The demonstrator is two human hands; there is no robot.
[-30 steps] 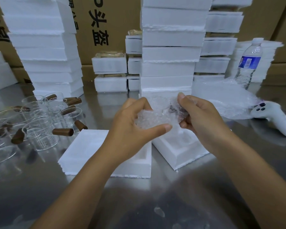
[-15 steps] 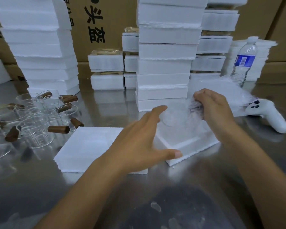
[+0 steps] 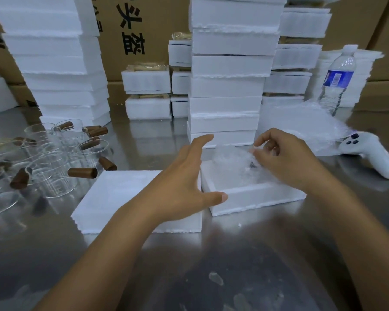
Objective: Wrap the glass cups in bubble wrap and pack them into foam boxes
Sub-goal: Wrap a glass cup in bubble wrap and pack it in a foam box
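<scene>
The bubble-wrapped glass cup (image 3: 230, 163) sits in the open white foam box (image 3: 252, 197) at the middle of the steel table. My right hand (image 3: 288, 162) is over the cup's right side, its curled fingers pinching the wrap. My left hand (image 3: 184, 182) is open with spread fingers just left of the box; its thumb lies at the box's front left corner and it holds nothing. A flat foam piece (image 3: 117, 198) lies under my left wrist. Several bare glass cups with brown handles (image 3: 52, 167) stand at the left.
A tall stack of foam boxes (image 3: 225, 86) rises right behind the open box, and another stack (image 3: 54, 63) stands at the back left. Loose bubble wrap (image 3: 301, 124), a water bottle (image 3: 337, 81) and a white controller (image 3: 373, 156) lie at the right. Cardboard cartons line the back.
Both hands brought the wrapped cup down from mid-air into the foam box. My left hand let go of it and opened; my right hand stays on the wrap.
</scene>
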